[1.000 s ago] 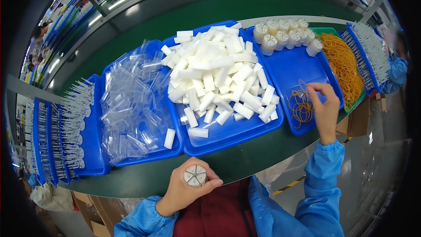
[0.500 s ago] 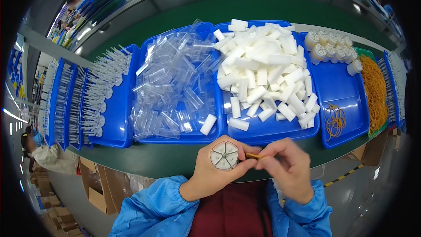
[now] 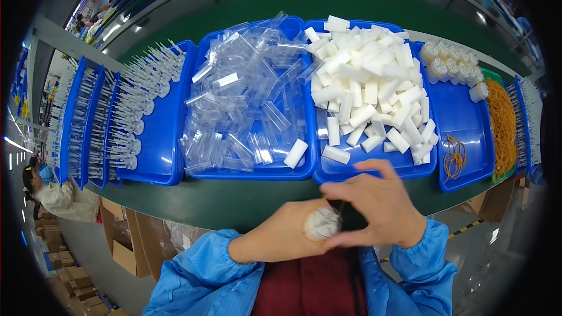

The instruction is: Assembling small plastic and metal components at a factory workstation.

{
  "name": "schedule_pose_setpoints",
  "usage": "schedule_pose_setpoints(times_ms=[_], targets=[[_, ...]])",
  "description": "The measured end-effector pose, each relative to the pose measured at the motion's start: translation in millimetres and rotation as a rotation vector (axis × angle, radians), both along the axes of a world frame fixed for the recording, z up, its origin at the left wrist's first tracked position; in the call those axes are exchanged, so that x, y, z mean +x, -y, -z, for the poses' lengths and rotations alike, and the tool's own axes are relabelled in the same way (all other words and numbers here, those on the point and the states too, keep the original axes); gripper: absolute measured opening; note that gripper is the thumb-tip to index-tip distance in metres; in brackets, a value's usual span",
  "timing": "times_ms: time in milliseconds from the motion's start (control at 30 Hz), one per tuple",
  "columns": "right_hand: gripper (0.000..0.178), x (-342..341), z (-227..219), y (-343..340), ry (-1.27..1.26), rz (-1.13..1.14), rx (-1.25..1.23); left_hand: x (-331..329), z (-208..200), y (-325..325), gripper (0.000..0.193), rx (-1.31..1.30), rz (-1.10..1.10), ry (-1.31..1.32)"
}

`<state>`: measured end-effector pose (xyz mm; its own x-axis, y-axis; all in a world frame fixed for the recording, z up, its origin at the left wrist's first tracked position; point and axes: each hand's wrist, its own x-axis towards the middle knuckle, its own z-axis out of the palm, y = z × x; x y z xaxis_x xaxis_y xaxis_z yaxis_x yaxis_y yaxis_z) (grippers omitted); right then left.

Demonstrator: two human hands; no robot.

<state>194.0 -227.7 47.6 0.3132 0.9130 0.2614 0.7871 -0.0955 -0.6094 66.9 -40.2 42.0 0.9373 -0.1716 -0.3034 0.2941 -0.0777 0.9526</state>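
Note:
Near the table's front edge, my left hand (image 3: 281,231) is wrapped round a bundle of white wedge-headed plastic pieces (image 3: 323,223), its round end facing up and blurred by motion. My right hand (image 3: 389,210) is at the bundle's right side, thumb below and fingers arched above. A thin brownish rubber band (image 3: 339,206) shows faintly between that hand and the bundle; the blur hides how far it goes round. Beyond my hands are a blue tray with white foam cylinders (image 3: 374,90) and another with clear plastic tubes (image 3: 246,99).
At the right, a blue tray (image 3: 465,108) holds banded bundles (image 3: 448,61) and a few loose rubber bands (image 3: 453,158). A green tray beside it carries a heap of rubber bands (image 3: 500,129). Blue trays of thin white plunger-like parts (image 3: 132,114) stand at the left. Cardboard boxes (image 3: 126,246) sit below.
The bundle has shifted right and down, its end now blurred. My right hand has gone from pinching the rubber band beside the bundle to arching close against it. The trays appear shifted with the view.

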Motion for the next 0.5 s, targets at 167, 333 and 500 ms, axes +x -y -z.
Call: schedule_pose_setpoints(times_ms=[167,333,500], targets=[[0.051,9.6,-0.5,35.3,-0.208,-0.190,0.002,-10.6,-6.7,-26.9,0.020,-0.515,-0.512,-0.050],[0.067,-27.2,2.2,11.4,-1.395,0.083,1.021,1.5,-3.5,0.2,0.023,-0.276,-0.663,0.251],[0.074,-10.0,10.7,-20.5,-0.808,0.629,0.423,-1.3,1.2,8.5,0.054,-0.063,-0.065,0.594]])
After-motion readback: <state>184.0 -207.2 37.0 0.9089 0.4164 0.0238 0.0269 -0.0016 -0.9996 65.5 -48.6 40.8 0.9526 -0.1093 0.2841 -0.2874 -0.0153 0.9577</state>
